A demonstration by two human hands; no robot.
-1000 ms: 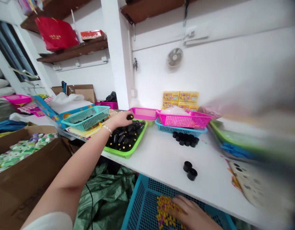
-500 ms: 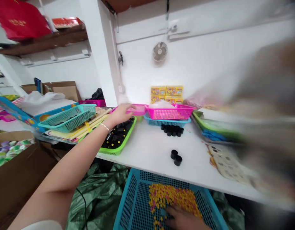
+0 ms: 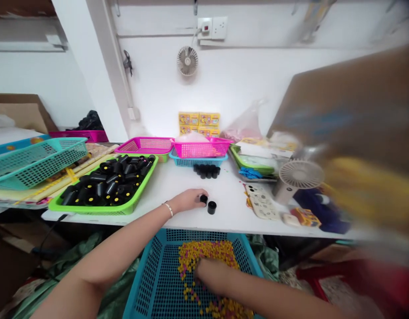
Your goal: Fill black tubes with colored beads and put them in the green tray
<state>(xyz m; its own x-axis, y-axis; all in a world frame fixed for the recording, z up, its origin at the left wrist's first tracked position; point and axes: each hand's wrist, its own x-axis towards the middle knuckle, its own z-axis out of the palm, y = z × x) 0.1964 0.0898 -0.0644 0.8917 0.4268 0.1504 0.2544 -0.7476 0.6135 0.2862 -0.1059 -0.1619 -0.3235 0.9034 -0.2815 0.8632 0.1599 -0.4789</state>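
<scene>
My left hand (image 3: 188, 200) reaches over the white table, its fingers closed around a small black cup (image 3: 203, 200). Right beside that one, a second black cup (image 3: 211, 207) stands on the tabletop. Lower down, my right hand (image 3: 211, 274) is in the blue basket (image 3: 148, 270), among small yellow and pink pieces (image 3: 221, 250). Its fingers point down and are mostly hidden, so what they hold does not show. Several more black cups (image 3: 207, 170) stand grouped farther back.
A green basket (image 3: 133, 206) full of black containers with yellow spots is at the left. Pink baskets (image 3: 201, 148) and yellow boxes (image 3: 209, 119) stand along the wall. A phone (image 3: 262, 201) and a small fan (image 3: 299, 175) are at the right.
My left hand has come from above the green basket, right and down, to a black cup, and closed on it. My right hand stays in the blue basket. The view has swung right.
</scene>
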